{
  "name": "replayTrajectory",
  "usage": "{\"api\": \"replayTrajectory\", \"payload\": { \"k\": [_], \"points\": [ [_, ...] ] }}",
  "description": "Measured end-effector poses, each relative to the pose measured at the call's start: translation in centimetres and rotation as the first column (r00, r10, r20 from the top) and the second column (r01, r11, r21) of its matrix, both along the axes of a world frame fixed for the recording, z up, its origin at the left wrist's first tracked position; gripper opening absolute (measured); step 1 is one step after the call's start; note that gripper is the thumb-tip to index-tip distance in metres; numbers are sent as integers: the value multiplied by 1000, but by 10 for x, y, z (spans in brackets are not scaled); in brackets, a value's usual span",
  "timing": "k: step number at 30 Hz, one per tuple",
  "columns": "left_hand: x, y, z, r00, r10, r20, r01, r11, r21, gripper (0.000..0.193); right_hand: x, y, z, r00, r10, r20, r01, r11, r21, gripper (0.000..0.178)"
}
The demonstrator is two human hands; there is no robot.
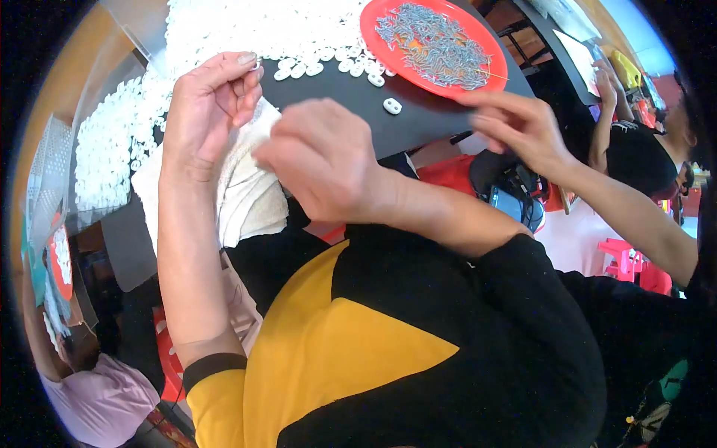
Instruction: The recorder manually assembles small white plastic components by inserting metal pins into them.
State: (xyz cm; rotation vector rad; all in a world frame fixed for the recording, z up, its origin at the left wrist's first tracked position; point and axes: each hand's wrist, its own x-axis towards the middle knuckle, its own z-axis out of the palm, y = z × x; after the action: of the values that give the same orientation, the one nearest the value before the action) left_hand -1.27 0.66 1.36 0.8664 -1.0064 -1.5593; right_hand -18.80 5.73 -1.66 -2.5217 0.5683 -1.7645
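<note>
My left hand (213, 112) is raised at the table's near edge, thumb and forefinger pinched together. A sliver of white, apparently a small white plastic piece (257, 67), shows at those fingertips. Just to its right, my right hand (328, 160) is smeared by motion; its fingers are bent, and whether they hold anything is hidden. Beyond both hands spreads a big heap of white oval plastic pieces (246, 30) with two holes each. One loose oval piece (392, 106) lies apart on the dark table (328, 93). A white cloth (250, 198) hangs below my left hand.
A red plate (367, 33) of grey screws stands at the far right of the table. A co-worker's hand (526, 131) reaches toward its near edge. More white pieces (108, 153) are piled at left beside a clear plastic panel (123, 30). Other people sit left and right.
</note>
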Motion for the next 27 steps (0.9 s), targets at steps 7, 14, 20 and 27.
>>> {"api": "replayTrajectory", "payload": {
  "k": [7,14,20,27],
  "points": [
    [4,6,1,995,38,95,-38,999,-6,12,-72,18,-1,967,-187,-174,187,982,-16,26],
    [-7,8,4,971,188,149,-184,982,-41,12,-112,17,-3,786,-487,-381,544,837,53,24],
    [-3,8,9,877,356,323,-344,934,-95,9,-102,11,-8,708,-506,-492,607,793,57,36],
    [12,8,8,493,146,858,-91,989,-116,11,-112,16,-7,768,-398,-502,496,865,72,36]
  ]
}}
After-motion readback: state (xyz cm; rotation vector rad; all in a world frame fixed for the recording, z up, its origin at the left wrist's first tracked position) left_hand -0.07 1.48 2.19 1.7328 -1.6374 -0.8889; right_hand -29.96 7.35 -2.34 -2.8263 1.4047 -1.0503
